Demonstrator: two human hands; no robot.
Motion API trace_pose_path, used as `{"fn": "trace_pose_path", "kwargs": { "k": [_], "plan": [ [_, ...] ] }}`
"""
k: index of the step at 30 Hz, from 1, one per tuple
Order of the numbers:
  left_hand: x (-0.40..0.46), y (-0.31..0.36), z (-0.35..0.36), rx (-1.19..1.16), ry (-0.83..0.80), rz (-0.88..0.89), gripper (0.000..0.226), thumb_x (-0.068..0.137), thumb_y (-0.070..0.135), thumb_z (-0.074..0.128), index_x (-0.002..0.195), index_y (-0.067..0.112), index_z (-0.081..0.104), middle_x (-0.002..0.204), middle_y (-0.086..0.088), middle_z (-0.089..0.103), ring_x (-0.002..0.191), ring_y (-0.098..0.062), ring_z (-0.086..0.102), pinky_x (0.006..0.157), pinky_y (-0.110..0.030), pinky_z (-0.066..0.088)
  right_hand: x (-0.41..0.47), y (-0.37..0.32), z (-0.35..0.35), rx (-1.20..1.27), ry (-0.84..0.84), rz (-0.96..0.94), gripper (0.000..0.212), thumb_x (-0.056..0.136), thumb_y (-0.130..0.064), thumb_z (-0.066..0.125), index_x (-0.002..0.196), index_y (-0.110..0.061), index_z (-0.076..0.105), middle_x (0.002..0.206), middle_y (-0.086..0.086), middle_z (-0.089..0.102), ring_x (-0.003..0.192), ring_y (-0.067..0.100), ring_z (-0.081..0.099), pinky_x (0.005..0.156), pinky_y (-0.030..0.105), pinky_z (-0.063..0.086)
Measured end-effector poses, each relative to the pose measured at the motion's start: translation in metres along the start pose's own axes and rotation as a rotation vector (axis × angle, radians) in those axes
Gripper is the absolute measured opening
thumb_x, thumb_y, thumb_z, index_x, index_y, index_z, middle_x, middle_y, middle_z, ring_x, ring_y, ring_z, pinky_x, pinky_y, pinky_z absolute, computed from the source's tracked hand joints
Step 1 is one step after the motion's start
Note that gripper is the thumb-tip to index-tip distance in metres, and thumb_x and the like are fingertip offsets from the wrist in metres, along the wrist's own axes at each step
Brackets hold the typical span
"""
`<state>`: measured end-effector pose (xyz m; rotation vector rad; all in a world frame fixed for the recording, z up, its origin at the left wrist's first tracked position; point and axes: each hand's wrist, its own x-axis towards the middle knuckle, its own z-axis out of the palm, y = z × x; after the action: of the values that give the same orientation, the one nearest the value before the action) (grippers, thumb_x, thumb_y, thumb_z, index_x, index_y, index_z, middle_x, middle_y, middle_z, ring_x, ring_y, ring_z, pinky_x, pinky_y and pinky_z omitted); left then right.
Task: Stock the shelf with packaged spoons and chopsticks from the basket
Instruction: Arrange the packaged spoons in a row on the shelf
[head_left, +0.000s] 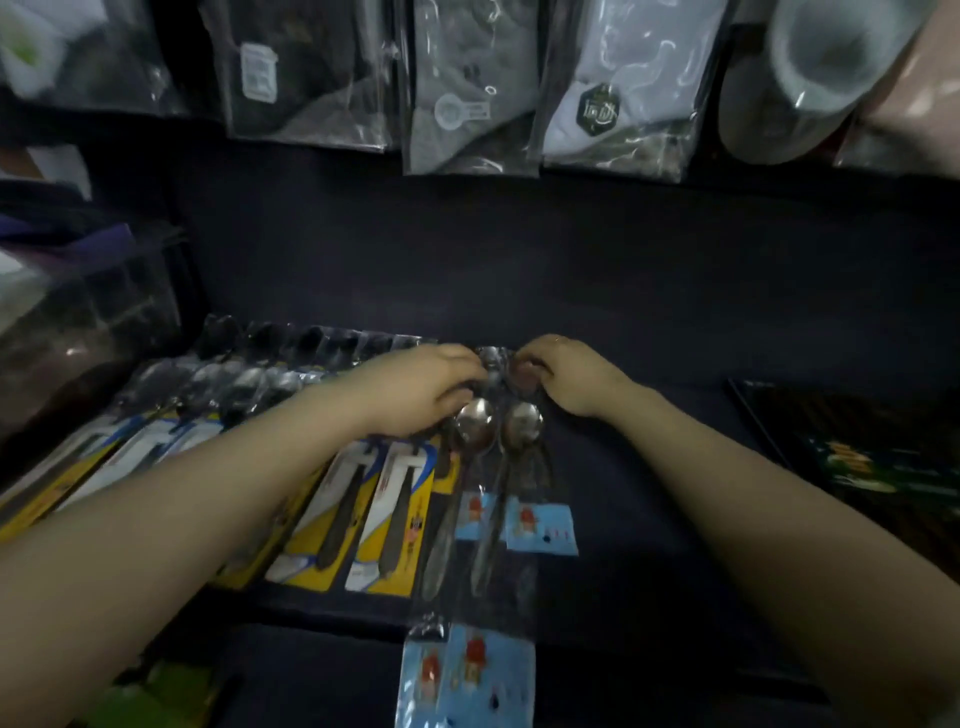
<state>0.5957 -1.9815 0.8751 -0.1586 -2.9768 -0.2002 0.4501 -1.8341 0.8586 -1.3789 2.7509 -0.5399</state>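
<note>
A dark shelf (649, 322) holds a row of packaged spoons on yellow and blue cards (374, 525) along its left half. Right of them lie clear spoon packs with light blue cards (519, 467), overlapping toward the front edge. My left hand (426, 389) rests on the top end of these packs, fingers curled on the plastic. My right hand (566, 374) pinches the same far end from the right side. Another blue-card pack (467, 670) hangs over the shelf's front edge. No basket or chopsticks can be made out.
Bagged socks (467, 88) hang in a row above the shelf. A dark flat package with green print (872, 457) lies at the shelf's right. A clear plastic container (78, 322) stands at the left. The shelf's right middle is bare dark surface.
</note>
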Motion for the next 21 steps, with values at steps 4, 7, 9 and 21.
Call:
{"fn": "trace_pose_path", "kwargs": {
  "k": [4, 7, 9, 21],
  "plan": [
    [0.056, -0.038, 0.008, 0.026, 0.024, -0.152, 0.032, 0.090, 0.017, 0.048, 0.121, 0.014, 0.055, 0.126, -0.012, 0.056, 0.115, -0.030, 0.051, 0.095, -0.037, 0.042, 0.028, 0.014, 0.014, 0.149, 0.092, 0.393, 0.038, 0.085, -0.034, 0.061, 0.063, -0.005, 0.052, 0.069, 0.012, 0.055, 0.063, 0.021, 0.054, 0.052, 0.023, 0.037],
    [0.072, -0.065, 0.015, 0.041, 0.001, -0.246, 0.030, 0.088, 0.020, 0.051, 0.118, 0.017, 0.057, 0.119, -0.014, 0.060, 0.108, -0.032, 0.055, 0.092, -0.041, 0.046, 0.035, 0.016, 0.025, 0.341, 0.108, 0.492, 0.034, 0.077, -0.032, 0.070, 0.058, -0.009, 0.053, 0.057, 0.005, 0.047, 0.058, 0.018, 0.049, 0.047, 0.025, 0.032],
    [0.074, -0.078, 0.019, 0.017, -0.003, -0.266, 0.027, 0.087, 0.026, 0.054, 0.113, 0.018, 0.060, 0.113, -0.011, 0.065, 0.101, -0.029, 0.059, 0.088, -0.042, 0.048, 0.038, 0.017, 0.028, 0.369, 0.109, 0.507, 0.026, 0.076, -0.025, 0.070, 0.067, -0.002, 0.064, 0.058, 0.005, 0.052, 0.059, 0.018, 0.049, 0.046, 0.024, 0.033],
    [0.079, -0.086, 0.029, 0.145, 0.189, -0.171, 0.019, 0.090, 0.022, 0.047, 0.100, 0.016, 0.063, 0.107, -0.005, 0.060, 0.096, -0.028, 0.058, 0.074, -0.037, 0.047, 0.021, -0.010, 0.022, 0.112, 0.353, 0.415, 0.023, 0.090, -0.023, 0.053, 0.104, -0.005, 0.057, 0.105, 0.013, 0.061, 0.097, 0.033, 0.060, 0.076, 0.035, 0.048]
  ]
}}
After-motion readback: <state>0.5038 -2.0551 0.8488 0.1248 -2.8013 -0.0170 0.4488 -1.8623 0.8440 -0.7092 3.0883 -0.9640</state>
